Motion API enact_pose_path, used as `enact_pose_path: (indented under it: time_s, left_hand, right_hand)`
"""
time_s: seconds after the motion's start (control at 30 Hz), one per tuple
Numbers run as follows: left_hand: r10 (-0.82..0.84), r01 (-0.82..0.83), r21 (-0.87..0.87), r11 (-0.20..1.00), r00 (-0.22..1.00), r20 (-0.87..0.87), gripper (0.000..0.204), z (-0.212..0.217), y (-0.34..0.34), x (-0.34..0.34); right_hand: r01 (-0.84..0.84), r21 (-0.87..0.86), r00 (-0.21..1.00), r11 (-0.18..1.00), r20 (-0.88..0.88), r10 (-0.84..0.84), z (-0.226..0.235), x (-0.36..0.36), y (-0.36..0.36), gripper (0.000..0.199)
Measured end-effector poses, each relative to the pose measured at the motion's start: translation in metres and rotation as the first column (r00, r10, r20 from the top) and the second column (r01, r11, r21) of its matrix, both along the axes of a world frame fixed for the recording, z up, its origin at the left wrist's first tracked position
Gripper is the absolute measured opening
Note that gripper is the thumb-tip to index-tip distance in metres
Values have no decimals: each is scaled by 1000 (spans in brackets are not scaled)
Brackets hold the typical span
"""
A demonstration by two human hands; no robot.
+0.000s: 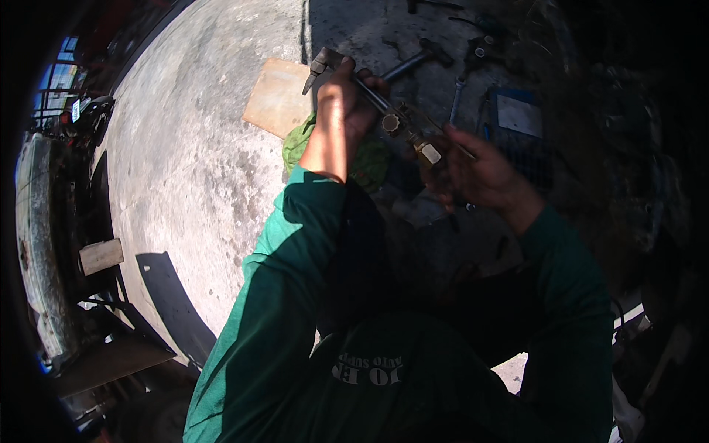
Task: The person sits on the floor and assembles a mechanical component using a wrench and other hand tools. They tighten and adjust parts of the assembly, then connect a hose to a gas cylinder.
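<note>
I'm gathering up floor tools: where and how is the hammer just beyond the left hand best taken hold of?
Best grip for the hammer is probably mid-shaft, coming from above and the far side. The shaft is slim, straight and exposed there; the wider head sits crosswise at its right end, and the left hand, holding a torch, crowds the other.

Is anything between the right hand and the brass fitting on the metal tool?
One thing: a thin rod runs by the thumb of the right hand, on that hand's side of the brass fitting. Nothing else visible lies between them; shade hides whether the hand touches the fitting.
</note>
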State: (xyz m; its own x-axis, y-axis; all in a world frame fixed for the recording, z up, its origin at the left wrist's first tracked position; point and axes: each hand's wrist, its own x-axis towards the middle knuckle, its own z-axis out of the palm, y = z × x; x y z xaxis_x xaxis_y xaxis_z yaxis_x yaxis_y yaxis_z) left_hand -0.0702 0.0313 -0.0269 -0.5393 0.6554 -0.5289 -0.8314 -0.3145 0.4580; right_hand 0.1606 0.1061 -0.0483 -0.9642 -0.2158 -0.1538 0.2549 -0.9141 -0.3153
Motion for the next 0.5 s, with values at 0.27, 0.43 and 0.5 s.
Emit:
enact_pose_path:
  time_s: [0.27,0.43,0.5]
  left_hand:
    - [-5,-1,68,998,996,92,19,-15,-2,-13]
    - [-92,90,114,989,996,10,18,-23,-7,-14]
    - [-99,100,95,990,995,-13,21,-17,-9,-9]
  right_hand:
    - [72,6,997,997,-28,-72,24,-2,-5,87]
    - [123,48,974,991,-199,-111,33,-1,-12,78]
    - [151,117,968,982,-220,-123,40,1,-17,74]
